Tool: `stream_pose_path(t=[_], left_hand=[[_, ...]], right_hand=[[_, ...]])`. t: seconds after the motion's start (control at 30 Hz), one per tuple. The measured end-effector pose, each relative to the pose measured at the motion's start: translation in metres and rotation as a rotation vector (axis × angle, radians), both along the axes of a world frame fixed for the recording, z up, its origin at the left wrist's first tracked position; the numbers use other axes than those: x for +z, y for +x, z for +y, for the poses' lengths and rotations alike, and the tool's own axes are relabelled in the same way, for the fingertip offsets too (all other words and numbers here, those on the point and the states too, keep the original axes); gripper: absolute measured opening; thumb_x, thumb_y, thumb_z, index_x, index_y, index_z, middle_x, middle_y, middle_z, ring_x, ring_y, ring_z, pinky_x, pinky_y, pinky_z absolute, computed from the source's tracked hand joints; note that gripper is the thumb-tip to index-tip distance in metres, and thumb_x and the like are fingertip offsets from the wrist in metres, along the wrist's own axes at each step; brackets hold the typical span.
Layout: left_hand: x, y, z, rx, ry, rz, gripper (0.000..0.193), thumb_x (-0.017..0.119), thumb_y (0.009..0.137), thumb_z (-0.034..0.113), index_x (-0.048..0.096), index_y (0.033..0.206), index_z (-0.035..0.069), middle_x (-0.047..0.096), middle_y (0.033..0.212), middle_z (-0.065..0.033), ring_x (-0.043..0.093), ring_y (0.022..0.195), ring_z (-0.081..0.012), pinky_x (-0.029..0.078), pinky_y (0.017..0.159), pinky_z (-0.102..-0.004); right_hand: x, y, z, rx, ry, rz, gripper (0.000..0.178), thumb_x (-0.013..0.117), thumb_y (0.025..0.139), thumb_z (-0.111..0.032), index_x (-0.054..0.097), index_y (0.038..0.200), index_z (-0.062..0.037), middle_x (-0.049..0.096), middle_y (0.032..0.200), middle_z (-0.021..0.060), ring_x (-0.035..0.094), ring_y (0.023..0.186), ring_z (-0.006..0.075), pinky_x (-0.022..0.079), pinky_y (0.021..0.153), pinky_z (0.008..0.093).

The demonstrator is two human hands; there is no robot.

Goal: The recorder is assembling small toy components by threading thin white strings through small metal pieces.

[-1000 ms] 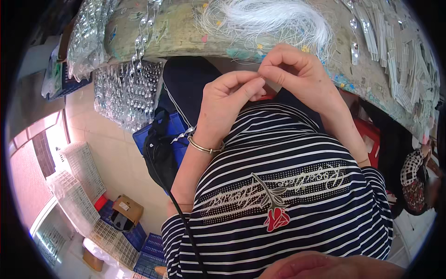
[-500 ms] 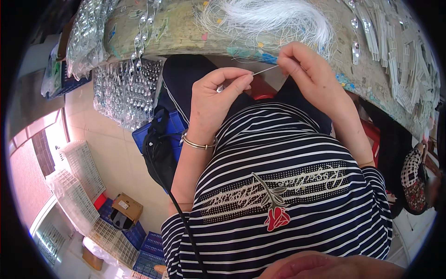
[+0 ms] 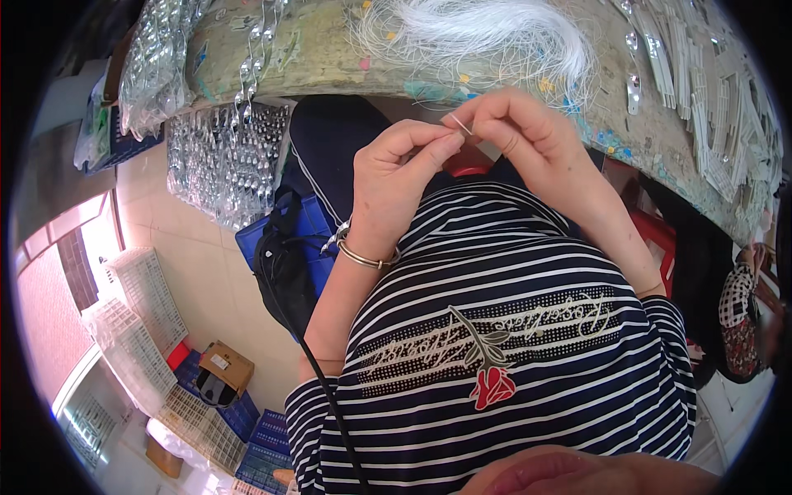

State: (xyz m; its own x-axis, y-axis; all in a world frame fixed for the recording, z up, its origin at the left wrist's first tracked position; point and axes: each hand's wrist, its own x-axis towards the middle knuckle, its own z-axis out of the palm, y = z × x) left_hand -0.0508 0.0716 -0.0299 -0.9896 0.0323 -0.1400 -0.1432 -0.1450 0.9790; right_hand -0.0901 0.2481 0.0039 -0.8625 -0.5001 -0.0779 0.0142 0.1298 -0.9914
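My left hand (image 3: 396, 177) is closed in a pinch, thumb against forefinger, on a thin white string (image 3: 461, 124). Close beside it, my right hand (image 3: 536, 140) has its fingers curled on the same string, and the fingertips of both hands nearly meet. Only a short length of the string shows between them; the rest is hidden by the fingers. Both hands are just short of the table's near edge, over my lap. Beyond them on the table lies a loose bundle of white strings (image 3: 503, 37), its ends fanning out.
The worn, paint-spotted table (image 3: 330, 70) curves across the front. Shiny twisted strips (image 3: 252, 70) hang over its edge at left, near plastic-wrapped ones (image 3: 223, 165). Thin pale strips (image 3: 718, 124) lie at right. Crates (image 3: 136, 346) and a cardboard box (image 3: 224, 369) stand on the floor at left.
My hands have come closer together, left hand moving right and right hand moving left and slightly nearer me. The string stretch between them is now much shorter.
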Motion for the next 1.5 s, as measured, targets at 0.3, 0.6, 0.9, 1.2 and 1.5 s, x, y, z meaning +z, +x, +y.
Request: stream_pose_path(t=[0.3,0.6,0.9,1.2,1.5], left_hand=[[-0.001,0.0,0.0,-0.005,0.28,-0.145,0.013,0.063,0.085,0.009,0.067,0.094,-0.001,0.064,0.081,-0.0036,0.057,0.073,-0.0069,0.044,0.067,-0.0199],[-0.005,0.001,0.002,0.041,0.425,-0.252,0.014,0.063,0.086,0.009,0.064,0.095,-0.001,0.063,0.08,-0.0034,0.056,0.071,-0.0082,0.045,0.068,-0.0204],[0.003,0.0,0.006,0.02,0.13,-0.044,0.009,0.061,0.087,0.008,0.064,0.091,0.0,0.06,0.08,0.0002,0.049,0.069,-0.0042,0.038,0.063,-0.0173],[0.001,0.001,0.006,-0.031,0.026,-0.009,0.008,0.061,0.086,0.008,0.065,0.087,0.001,0.058,0.077,0.0017,0.046,0.068,-0.0039,0.036,0.06,-0.0175],[-0.001,0.001,0.001,-0.033,0.267,-0.145,0.008,0.063,0.085,0.005,0.065,0.09,-0.001,0.064,0.082,-0.0028,0.057,0.075,-0.0071,0.046,0.07,-0.0199]], right_hand=[[-0.007,-0.001,-0.008,0.06,0.299,0.768,0.017,0.062,0.076,-0.001,0.056,0.09,-0.005,0.059,0.1,0.0076,0.054,0.089,0.0263,0.041,0.081,0.0334],[-0.015,0.0,-0.011,0.051,0.292,0.795,0.015,0.062,0.075,0.0,0.055,0.088,-0.0051,0.057,0.103,0.0075,0.052,0.091,0.027,0.041,0.08,0.034],[-0.012,-0.002,-0.003,-0.019,0.332,0.645,0.006,0.056,0.084,-0.002,0.053,0.088,-0.0038,0.052,0.102,0.0091,0.048,0.098,0.0252,0.039,0.084,0.0298],[-0.019,-0.006,-0.004,0.016,-0.01,-0.123,0.007,0.05,0.092,-0.009,0.051,0.091,-0.0022,0.047,0.094,0.002,0.045,0.083,0.0094,0.038,0.076,0.0217],[-0.02,-0.01,-0.007,0.025,-0.022,-0.06,0.01,0.052,0.092,-0.01,0.058,0.091,-0.0025,0.05,0.093,0.0005,0.048,0.086,0.0082,0.039,0.079,0.0212]])
